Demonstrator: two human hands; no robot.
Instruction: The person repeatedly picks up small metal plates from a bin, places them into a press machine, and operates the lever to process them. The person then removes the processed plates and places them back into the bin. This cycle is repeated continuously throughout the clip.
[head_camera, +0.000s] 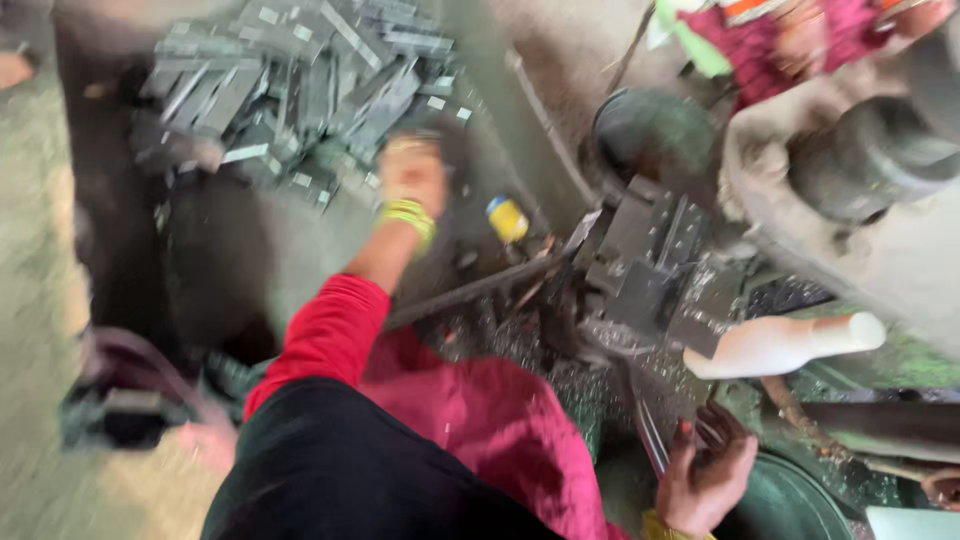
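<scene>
Item 1, far left: a dark pedal-like object (125, 405) on the floor (35, 250), blurred, kind not certain.

Item 2, upper left: a heap of grey metal strips (290, 85), flat pieces lying criss-cross on the floor. The left hand (412, 175) — red sleeve, yellow-green bangles at the wrist — reaches to the heap's near edge. Motion blur hides the fingers; I cannot tell whether they grip a strip or hang loose.

Item 3, centre: a small yellow-and-blue container (507, 218), just right of the left wrist, apart from it.

Item 4, centre right: a machine's dark metal fixture (650, 265), swarf scattered about its base, with a white bottle (790, 343) lying on its side just beside it.

Item 5, lower right: the right hand (705, 470), fingers curled loosely, palm up, near a thin metal rod (645, 425); it appears to grasp nothing.

Risk, as judged: the strips' cut edges and the swarf could nick bare fingers, and a hasty pull at one piece could set the loosely piled heap sliding.
</scene>
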